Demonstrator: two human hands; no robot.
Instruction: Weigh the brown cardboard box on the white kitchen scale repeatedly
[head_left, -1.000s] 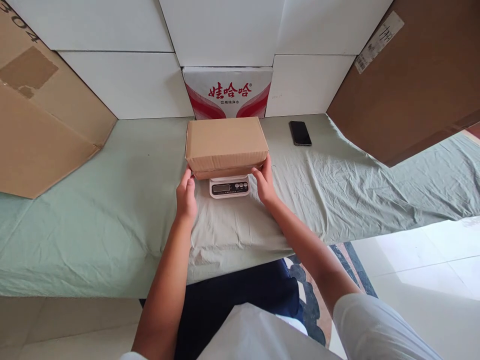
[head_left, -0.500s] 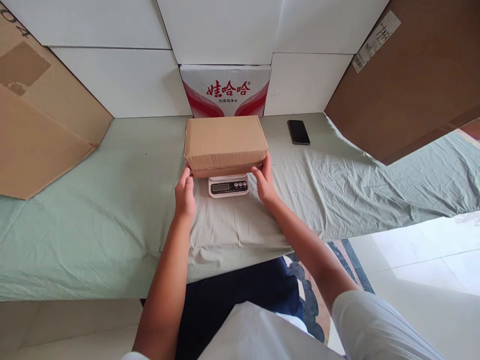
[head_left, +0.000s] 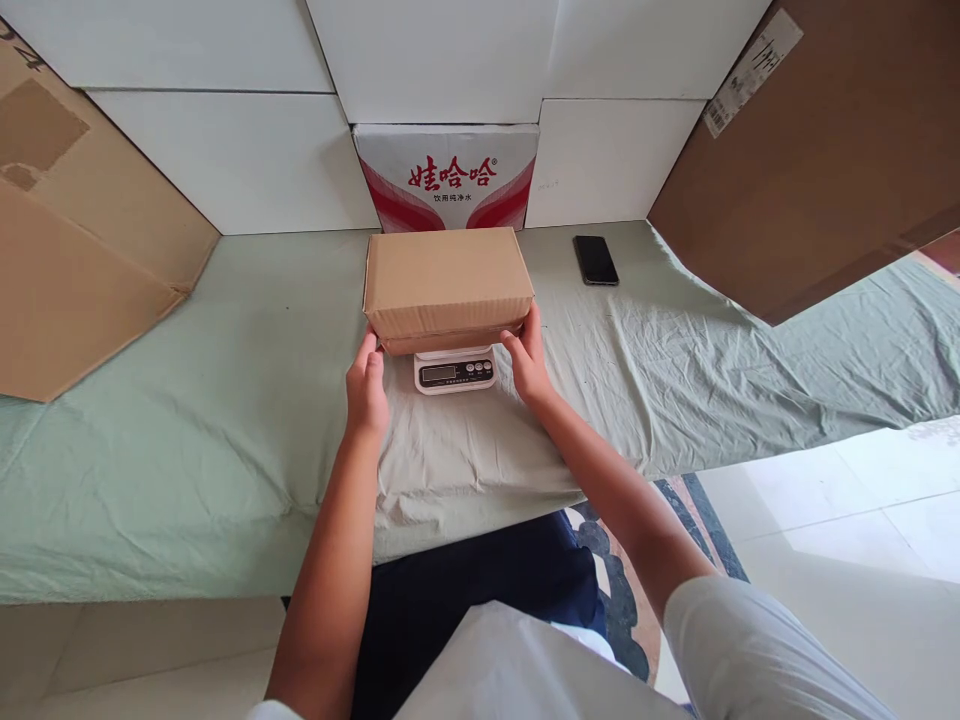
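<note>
A closed brown cardboard box sits over a small white digital scale, covering the weighing plate. The scale's display and several buttons show in front of the box; no digits can be read. At the box's near left corner, my left hand grips its lower side, thumb up and fingertips partly hidden. My right hand holds the near right corner the same way, its thumb along the front face and the other fingers round the side. Whether the box's full weight rests on the scale, I cannot tell.
A black phone lies on the green cloth right of the box. Behind stand white panels and a white-and-red carton. Large cardboard sheets lean at the left and right. The cloth's front edge is near me.
The view has shifted very slightly. Both hands keep their hold on the box, and the box stays over the scale.
</note>
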